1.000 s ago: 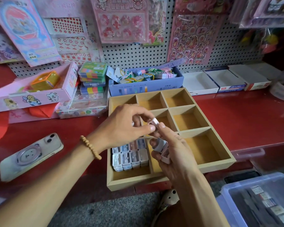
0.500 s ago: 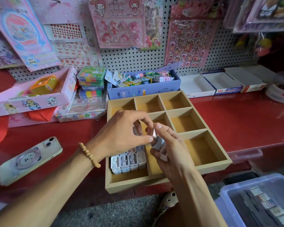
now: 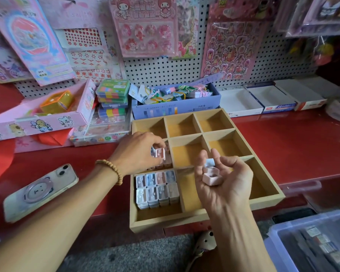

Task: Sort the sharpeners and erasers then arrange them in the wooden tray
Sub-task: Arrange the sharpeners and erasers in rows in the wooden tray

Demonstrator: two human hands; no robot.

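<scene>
Hands have split apart — left hand (image 3: 137, 152) pinches a pink sharpener (image 3: 159, 153) down toward the tray (image 3: 267, 201), right hand (image 3: 222, 179) cups spares (image 3: 211, 174) — another row growing.

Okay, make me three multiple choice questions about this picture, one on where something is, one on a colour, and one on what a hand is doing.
1. Where does the phone lie?
A. On the red counter left of the wooden tray
B. Inside the tray
C. In the blue box

2. What colour is the counter?
A. Green
B. Red
C. White

3. What is the left hand doing?
A. Resting flat on the counter
B. Pinching a sharpener over the tray
C. Holding the phone

Answers:
1 A, the phone rests beside the wooden tray, on its left.
2 B, its surface is glossy red.
3 B, its fingers grip a pink sharpener above the tray's left side.
</scene>
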